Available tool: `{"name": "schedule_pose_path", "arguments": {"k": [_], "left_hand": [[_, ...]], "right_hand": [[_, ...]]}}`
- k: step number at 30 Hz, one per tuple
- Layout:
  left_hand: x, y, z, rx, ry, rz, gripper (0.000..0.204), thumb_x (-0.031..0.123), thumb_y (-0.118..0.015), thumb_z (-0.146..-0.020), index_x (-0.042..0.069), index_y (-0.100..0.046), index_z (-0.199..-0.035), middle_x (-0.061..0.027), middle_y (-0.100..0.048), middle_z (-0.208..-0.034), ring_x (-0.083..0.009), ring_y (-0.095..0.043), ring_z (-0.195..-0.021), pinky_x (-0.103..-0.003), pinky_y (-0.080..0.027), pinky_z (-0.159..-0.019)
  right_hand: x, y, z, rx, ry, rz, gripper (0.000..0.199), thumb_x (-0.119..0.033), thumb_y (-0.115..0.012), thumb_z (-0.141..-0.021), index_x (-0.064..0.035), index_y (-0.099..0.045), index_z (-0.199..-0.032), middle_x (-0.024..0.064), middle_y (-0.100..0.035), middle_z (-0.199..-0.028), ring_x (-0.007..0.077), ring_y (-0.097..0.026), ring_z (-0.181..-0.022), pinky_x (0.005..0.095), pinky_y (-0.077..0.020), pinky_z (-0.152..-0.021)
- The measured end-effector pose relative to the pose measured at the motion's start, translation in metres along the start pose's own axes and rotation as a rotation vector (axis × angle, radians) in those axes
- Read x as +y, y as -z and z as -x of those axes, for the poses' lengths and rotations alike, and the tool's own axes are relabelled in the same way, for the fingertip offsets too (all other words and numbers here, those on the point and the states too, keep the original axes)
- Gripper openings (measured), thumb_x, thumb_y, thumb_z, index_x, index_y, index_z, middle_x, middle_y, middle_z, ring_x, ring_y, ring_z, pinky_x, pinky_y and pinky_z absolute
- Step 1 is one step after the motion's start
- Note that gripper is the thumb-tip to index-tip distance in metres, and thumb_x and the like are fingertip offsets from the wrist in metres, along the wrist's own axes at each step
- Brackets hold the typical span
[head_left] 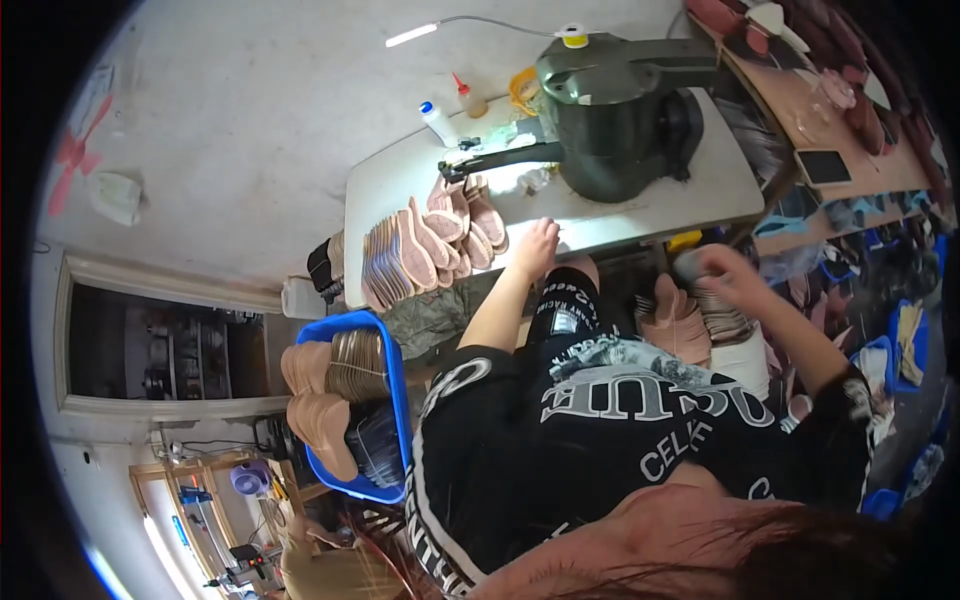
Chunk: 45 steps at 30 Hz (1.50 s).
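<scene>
My left hand (540, 248) rests at the front edge of the white table (620, 222), below the sewing machine. Its fingers are bent and close together; what they hold, if anything, is too small to make out. To my right, my right hand (730, 277) hovers by a stack of sole-shaped pieces (722, 318), its fingers smeared by motion. A greyish rounded thing (688, 264) shows at its fingertips; whether it is gripped is unclear. The dark sewing machine (610, 130) stands on the table. Left of its arm lie rows of pinkish insoles (400, 258), leaning on each other.
A blue crate (399, 405) with stacked insoles stands at my left. Two small bottles, one with a blue cap (437, 122) and one with a red tip (468, 96), stand behind the machine arm. On the right, a wooden table (800, 110) bears cut pieces and a dark-screened device (824, 167).
</scene>
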<state>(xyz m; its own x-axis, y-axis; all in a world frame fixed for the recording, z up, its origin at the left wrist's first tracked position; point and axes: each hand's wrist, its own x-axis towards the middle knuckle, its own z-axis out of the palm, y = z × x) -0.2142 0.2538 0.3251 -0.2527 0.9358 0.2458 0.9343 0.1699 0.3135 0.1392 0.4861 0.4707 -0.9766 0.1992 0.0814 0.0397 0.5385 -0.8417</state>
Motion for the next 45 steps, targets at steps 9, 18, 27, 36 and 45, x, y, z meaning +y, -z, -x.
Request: {"name": "schedule_pose_path", "arguments": {"k": [9, 18, 27, 36, 45], "left_hand": [[-0.052, -0.042, -0.007, 0.202, -0.013, 0.041, 0.029, 0.013, -0.059, -0.081, 0.008, -0.052, -0.109, -0.0135, -0.051, -0.117, -0.0322, -0.048, -0.106, -0.046, -0.034, -0.092], [-0.055, -0.033, -0.014, 0.148, 0.026, 0.166, 0.043, 0.007, -0.066, -0.079, 0.008, -0.047, -0.118, -0.0136, -0.05, -0.118, -0.0333, -0.047, -0.107, -0.045, -0.035, -0.092], [-0.052, -0.027, -0.01, 0.019, 0.044, 0.142, 0.043, 0.011, -0.068, -0.078, 0.009, -0.049, -0.116, -0.0099, -0.053, -0.115, -0.0291, -0.05, -0.103, -0.045, -0.032, -0.089], [-0.051, -0.033, -0.005, -0.124, 0.079, 0.075, 0.038, 0.014, -0.058, -0.082, 0.009, -0.052, -0.119, -0.0113, -0.054, -0.113, -0.0276, -0.052, -0.1, -0.046, -0.033, -0.091], [-0.046, -0.027, -0.013, -0.219, 0.055, 0.033, 0.036, 0.022, -0.061, -0.084, 0.011, -0.053, -0.117, -0.0087, -0.055, -0.108, -0.0265, -0.052, -0.102, -0.045, -0.032, -0.092]], "right_hand": [[0.113, -0.148, -0.193, -0.376, 0.65, 0.303, 0.027, -0.023, -0.071, -0.077, -0.0119, -0.057, -0.096, 0.0113, -0.053, -0.12, 0.0282, -0.052, -0.11, 0.0416, -0.0368, -0.092], [0.126, -0.165, -0.202, -0.302, 0.619, 0.571, 0.026, -0.039, -0.062, -0.081, -0.0219, -0.06, -0.099, -0.001, -0.055, -0.123, 0.0141, -0.051, -0.106, 0.04, -0.0224, -0.093], [0.119, -0.167, -0.193, -0.213, 0.388, 0.297, 0.027, -0.042, -0.069, -0.076, -0.0209, -0.058, -0.089, -0.0009, -0.058, -0.116, 0.0174, -0.052, -0.104, 0.0395, -0.0281, -0.09], [0.111, -0.168, -0.201, -0.083, 0.241, 0.157, 0.033, -0.043, -0.067, -0.081, -0.0144, -0.055, -0.091, 0.0056, -0.057, -0.114, 0.0248, -0.05, -0.109, 0.0405, -0.0292, -0.095], [0.107, -0.167, -0.201, -0.078, 0.184, 0.277, 0.036, -0.045, -0.065, -0.081, -0.0134, -0.055, -0.094, 0.0067, -0.056, -0.118, 0.0248, -0.049, -0.111, 0.0414, -0.0285, -0.097]]}}
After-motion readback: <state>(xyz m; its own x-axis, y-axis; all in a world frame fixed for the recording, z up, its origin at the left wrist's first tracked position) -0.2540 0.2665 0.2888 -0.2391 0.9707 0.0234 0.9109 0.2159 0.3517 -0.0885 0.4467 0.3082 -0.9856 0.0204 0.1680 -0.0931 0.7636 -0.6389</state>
